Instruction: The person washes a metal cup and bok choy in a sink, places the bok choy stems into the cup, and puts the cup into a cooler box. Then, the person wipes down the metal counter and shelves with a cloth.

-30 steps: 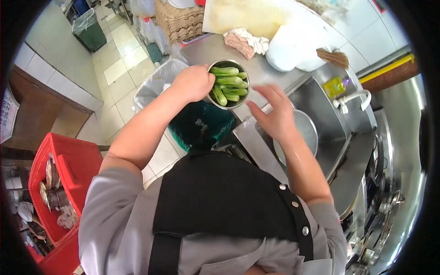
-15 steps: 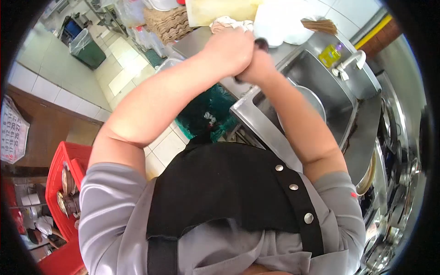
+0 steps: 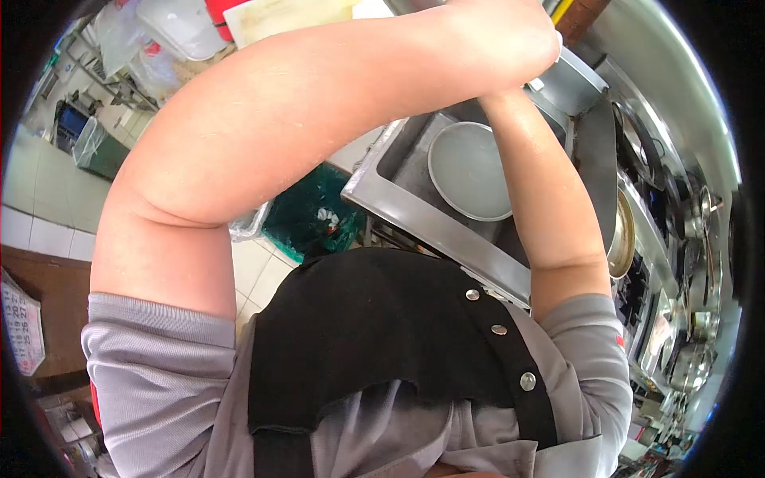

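My left forearm stretches across the top of the view, and my left hand [image 3: 514, 44] is at the upper right, over the far side of the sink. Its fingers are hidden from this angle. My right forearm [image 3: 542, 179] rises over the sink to meet it, the wrist crossing under my left hand. My right hand is covered by the left, so whatever either holds does not show. Below them, a round pan or bowl of cloudy liquid [image 3: 470, 171] sits in the metal sink [image 3: 370, 187], partly behind my right forearm.
A bin lined with a green bag [image 3: 299, 219] stands left of the sink, holding some white scraps. A pale cutting board [image 3: 279, 20] is at the top. Pans and a stove line the right side, with a round pan [image 3: 623, 235] near my right elbow.
Both hands have moved right and up in view, from beside the sink to its far side. The dark object between my hands earlier is now out of sight. The view has shifted too.
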A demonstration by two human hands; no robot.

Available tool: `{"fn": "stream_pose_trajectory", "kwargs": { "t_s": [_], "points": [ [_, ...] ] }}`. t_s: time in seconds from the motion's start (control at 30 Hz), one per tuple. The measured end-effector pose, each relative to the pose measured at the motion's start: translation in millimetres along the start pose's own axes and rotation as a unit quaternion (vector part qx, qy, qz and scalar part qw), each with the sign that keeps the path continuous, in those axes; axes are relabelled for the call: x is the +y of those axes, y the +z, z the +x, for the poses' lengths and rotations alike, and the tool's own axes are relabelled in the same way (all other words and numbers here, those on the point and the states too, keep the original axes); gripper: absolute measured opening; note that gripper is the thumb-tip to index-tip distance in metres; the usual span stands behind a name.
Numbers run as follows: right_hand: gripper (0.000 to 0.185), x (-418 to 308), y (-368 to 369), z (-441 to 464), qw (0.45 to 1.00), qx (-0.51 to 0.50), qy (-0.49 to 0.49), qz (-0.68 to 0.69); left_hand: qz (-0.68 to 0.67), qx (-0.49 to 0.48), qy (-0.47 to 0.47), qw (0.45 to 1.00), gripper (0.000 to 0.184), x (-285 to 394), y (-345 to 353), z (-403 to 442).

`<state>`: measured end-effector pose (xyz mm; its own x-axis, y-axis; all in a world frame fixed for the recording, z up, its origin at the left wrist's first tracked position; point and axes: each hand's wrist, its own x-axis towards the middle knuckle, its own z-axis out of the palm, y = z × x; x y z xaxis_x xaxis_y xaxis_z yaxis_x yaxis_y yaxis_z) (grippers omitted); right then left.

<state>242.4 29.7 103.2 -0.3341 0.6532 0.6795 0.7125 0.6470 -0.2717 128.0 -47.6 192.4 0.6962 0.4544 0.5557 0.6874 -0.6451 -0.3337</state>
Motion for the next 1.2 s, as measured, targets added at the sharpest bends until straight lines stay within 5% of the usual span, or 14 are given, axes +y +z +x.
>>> {"fn": "stream_pose_trajectory", "kwargs": {
  "t_s": [0.1, 0.2, 0.3, 0.4, 0.5, 0.53, 0.63, 0.7, 0.77, 0.9, 1.1, 1.2],
  "points": [
    [0.04, 12.2, -17.4, -5.9, 1.0, 0.009, 0.017, -0.016, 0.008, 0.038, -0.018, 0.999, 0.017, 18.4, 6.4, 16.3],
    [0.039, 22.4, -32.2, -14.2, 0.999, 0.02, 0.03, -0.027, 0.005, -0.013, 0.063, 0.998, 0.016, 25.2, -4.9, 24.1],
    [0.039, 30.1, -44.5, -20.8, 0.998, 0.03, 0.033, -0.037, 0.018, -0.021, 0.009, 1.0, 0.016, 43.5, 2.9, 41.4],
    [0.038, 35.6, -48.1, -28.7, 0.998, 0.039, 0.026, -0.041, 0.049, -0.035, 0.085, 0.995, 0.014, 52.0, -9.0, 39.6],
    [0.038, 32.5, -40.2, -39.7, 0.998, 0.035, -0.012, -0.056, -0.118, -0.159, -0.068, 0.978, 0.025, 60.2, -20.8, 34.0],
    [0.038, 28.6, -32.8, -46.4, 0.998, 0.028, -0.025, -0.055, -0.019, -0.129, -0.006, 0.991, 0.026, 51.7, 5.0, 25.0],
    [0.037, 5.5, 7.9, -69.6, 0.988, -0.126, -0.005, -0.084, -0.133, -0.092, -0.156, 0.974, 0.031, 25.8, 54.6, -31.1],
    [0.032, -18.2, 37.4, -83.9, 0.956, -0.27, 0.024, -0.116, -0.231, -0.088, -0.28, 0.928, 0.036, 16.9, 86.2, -86.3],
    [0.029, -53.5, 61.6, -95.3, 0.947, -0.304, 0.043, -0.09, -0.277, -0.142, -0.371, 0.875, 0.037, 15.3, 83.3, -134.9],
    [0.031, -130.3, 110.7, -94.8, 0.885, -0.432, -0.116, -0.133, -0.364, -0.134, -0.53, 0.754, 0.037, -3.4, 73.5, -252.3],
    [0.049, -244.2, 164.8, -39.7, 0.892, -0.29, -0.299, 0.177, -0.286, -0.065, -0.647, 0.704, 0.036, -47.8, 2.0, -415.9],
    [0.054, -291.4, 228.1, -22.6, 0.88, -0.345, -0.218, 0.244, -0.259, 0.025, -0.698, 0.667, 0.036, -73.7, -54.2, -497.9]
  ]
}}
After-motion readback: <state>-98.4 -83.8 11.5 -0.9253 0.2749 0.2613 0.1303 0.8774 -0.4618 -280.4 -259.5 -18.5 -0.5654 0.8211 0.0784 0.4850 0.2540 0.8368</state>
